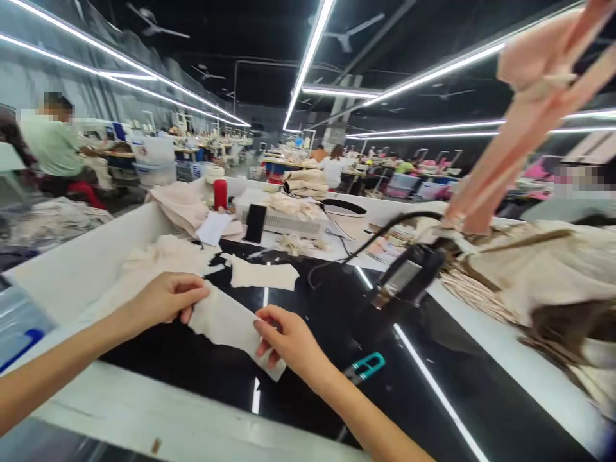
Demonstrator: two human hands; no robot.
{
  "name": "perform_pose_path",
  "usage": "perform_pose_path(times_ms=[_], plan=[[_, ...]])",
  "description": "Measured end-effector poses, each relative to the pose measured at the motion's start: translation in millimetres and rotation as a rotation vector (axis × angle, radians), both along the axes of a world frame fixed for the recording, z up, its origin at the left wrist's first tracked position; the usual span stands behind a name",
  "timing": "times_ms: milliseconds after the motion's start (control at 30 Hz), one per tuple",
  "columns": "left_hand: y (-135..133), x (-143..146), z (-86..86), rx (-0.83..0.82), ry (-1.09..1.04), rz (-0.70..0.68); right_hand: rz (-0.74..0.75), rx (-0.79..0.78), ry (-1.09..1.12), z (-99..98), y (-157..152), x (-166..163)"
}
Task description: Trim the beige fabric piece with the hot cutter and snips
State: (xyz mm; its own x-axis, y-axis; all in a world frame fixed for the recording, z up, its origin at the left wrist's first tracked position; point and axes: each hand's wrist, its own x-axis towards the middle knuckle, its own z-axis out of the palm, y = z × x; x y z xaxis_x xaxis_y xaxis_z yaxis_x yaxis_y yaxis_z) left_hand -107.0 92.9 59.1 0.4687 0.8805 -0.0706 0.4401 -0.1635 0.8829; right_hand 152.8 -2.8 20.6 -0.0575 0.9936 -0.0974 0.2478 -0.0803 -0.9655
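Two hands pinch cream fabric piece (226,321): left hand (166,298) grips upper edge, right hand (283,340) lower corner; best kept taut, flat above black worktop (337,308).

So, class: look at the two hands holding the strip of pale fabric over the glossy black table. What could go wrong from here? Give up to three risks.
1. The left hand and right hand pinch only the ends of the fabric strip, so it may sag or twist.
2. The black tool and its cord lie close to the right; a sweep of the arm might snag them.
3. The teal-handled tool sits by the right wrist and could be knocked.
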Motion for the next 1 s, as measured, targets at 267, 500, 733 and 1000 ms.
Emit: perform_pose_path(times_ms=[267,500,733,1000], plan=[[66.4,53.7,0.1,0.347,-0.161,0.009,-0.326,0.391,-0.190,0.0,68.9,47.5],[93.4,90.1,-40.7,0.491,-0.008,-0.092,-0.324,0.582,-0.486,-22.1,109.9,76.7],[94.0,88.9,-67.2,0.552,0.176,-0.184,-0.220,0.534,-0.677,-50.3,107.1,86.5],[89.7,79.5,-72.1,0.643,0.308,-0.212,-0.190,0.553,-0.875,-50.7,107.2,85.4]])
